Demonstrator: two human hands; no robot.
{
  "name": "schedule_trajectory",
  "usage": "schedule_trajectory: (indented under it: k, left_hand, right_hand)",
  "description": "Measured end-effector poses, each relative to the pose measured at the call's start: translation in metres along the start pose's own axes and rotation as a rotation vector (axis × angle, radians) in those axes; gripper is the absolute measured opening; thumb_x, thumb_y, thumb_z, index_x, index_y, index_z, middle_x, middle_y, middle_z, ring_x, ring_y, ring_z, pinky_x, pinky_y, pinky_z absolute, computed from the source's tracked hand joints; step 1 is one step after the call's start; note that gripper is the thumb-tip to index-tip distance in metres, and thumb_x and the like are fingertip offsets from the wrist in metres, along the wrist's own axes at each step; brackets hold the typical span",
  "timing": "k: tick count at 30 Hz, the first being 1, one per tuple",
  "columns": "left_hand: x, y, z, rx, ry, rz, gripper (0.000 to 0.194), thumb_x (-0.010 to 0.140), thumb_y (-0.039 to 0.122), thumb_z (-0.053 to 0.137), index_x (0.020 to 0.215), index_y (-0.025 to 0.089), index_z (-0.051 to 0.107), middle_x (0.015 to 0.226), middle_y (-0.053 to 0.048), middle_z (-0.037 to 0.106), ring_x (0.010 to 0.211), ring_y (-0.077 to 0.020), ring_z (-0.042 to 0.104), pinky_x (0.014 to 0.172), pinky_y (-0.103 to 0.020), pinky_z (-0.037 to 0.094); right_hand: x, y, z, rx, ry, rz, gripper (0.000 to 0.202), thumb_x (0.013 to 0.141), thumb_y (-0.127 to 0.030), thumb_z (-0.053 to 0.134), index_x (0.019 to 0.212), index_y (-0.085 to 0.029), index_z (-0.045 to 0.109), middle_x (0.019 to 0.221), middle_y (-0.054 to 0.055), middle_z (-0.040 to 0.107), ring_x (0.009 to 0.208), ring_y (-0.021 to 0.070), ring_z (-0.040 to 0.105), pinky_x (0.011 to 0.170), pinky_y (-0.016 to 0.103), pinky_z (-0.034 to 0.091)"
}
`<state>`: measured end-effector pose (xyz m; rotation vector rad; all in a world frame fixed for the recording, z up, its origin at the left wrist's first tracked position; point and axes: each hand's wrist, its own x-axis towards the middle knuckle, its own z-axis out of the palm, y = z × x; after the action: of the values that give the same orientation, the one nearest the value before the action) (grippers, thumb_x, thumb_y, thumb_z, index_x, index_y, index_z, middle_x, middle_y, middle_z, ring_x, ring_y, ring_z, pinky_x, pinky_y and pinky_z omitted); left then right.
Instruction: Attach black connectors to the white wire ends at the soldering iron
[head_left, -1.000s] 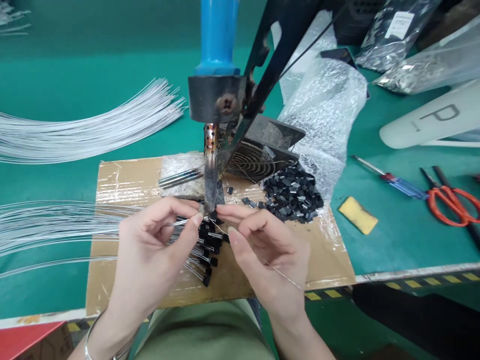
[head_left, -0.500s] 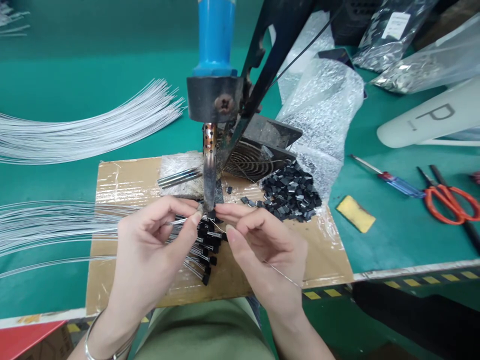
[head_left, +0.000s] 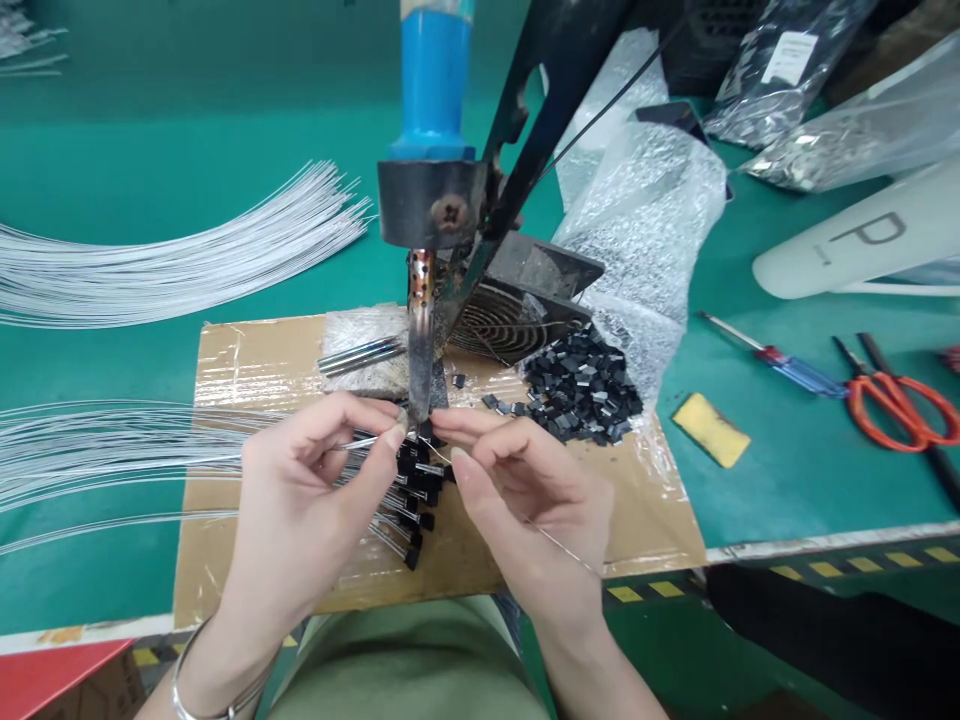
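Observation:
A blue-handled soldering iron (head_left: pixel 433 85) is clamped tip-down in a black stand (head_left: pixel 517 130). Left of its tip, my left hand (head_left: pixel 300 510) pinches a thin white wire (head_left: pixel 356 443) between thumb and forefinger. My right hand (head_left: pixel 544 510) closes on a thin solder wire (head_left: pixel 562 548), which runs through the palm and reaches up to the tip. What sits right at the tip is small and partly covered by my fingers. Just under my hands lie several wires ending in small black connectors (head_left: pixel 412 500).
Loose black parts (head_left: pixel 585 385) are heaped on the cardboard (head_left: pixel 630 520), beside a coiled iron holder (head_left: pixel 502 325). A bundle of white wires (head_left: pixel 247 245) lies at left. Rightward are a yellow sponge (head_left: pixel 711 430), a screwdriver (head_left: pixel 795 370) and orange-handled scissors (head_left: pixel 892 405).
Both hands keep their pinches by the iron tip, almost still. The whole view has shifted very slightly.

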<state>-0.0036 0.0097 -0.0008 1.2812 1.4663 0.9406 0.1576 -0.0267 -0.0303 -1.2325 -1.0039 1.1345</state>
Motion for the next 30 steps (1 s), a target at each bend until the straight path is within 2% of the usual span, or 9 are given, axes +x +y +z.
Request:
schedule_trajectory:
  k: [10, 16, 30]
  left_hand:
    - [-0.0009, 0.0009, -0.0009, 0.004, 0.025, 0.005, 0.010, 0.086, 0.016, 0.080, 0.080, 0.024, 0.079, 0.093, 0.001, 0.082, 0.073, -0.0127, 0.069, 0.058, -0.024, 0.045]
    - [-0.0005, 0.0006, -0.0012, 0.019, -0.002, 0.003, 0.010, 0.088, 0.018, 0.080, 0.081, 0.025, 0.079, 0.094, 0.000, 0.082, 0.074, -0.0138, 0.070, 0.059, -0.025, 0.047]
    - [-0.0012, 0.0009, 0.0003, 0.009, 0.018, 0.012, 0.011, 0.087, 0.015, 0.079, 0.081, 0.025, 0.079, 0.094, 0.002, 0.082, 0.077, -0.0134, 0.071, 0.059, -0.024, 0.046]
  right_hand:
    - [-0.0009, 0.0009, 0.0005, 0.016, -0.003, -0.015, 0.018, 0.097, -0.012, 0.073, 0.085, -0.025, 0.069, 0.117, 0.001, 0.083, 0.115, 0.0183, 0.077, 0.105, 0.032, 0.058]
    - [-0.0003, 0.0003, 0.0016, 0.026, 0.020, -0.018, 0.020, 0.096, -0.009, 0.073, 0.083, -0.025, 0.069, 0.115, 0.000, 0.084, 0.111, 0.0161, 0.078, 0.103, 0.029, 0.058]
    - [-0.0020, 0.0018, 0.0016, -0.037, 0.023, -0.039, 0.016, 0.098, -0.015, 0.073, 0.086, -0.025, 0.068, 0.115, 0.006, 0.084, 0.112, 0.0225, 0.079, 0.102, 0.037, 0.060]
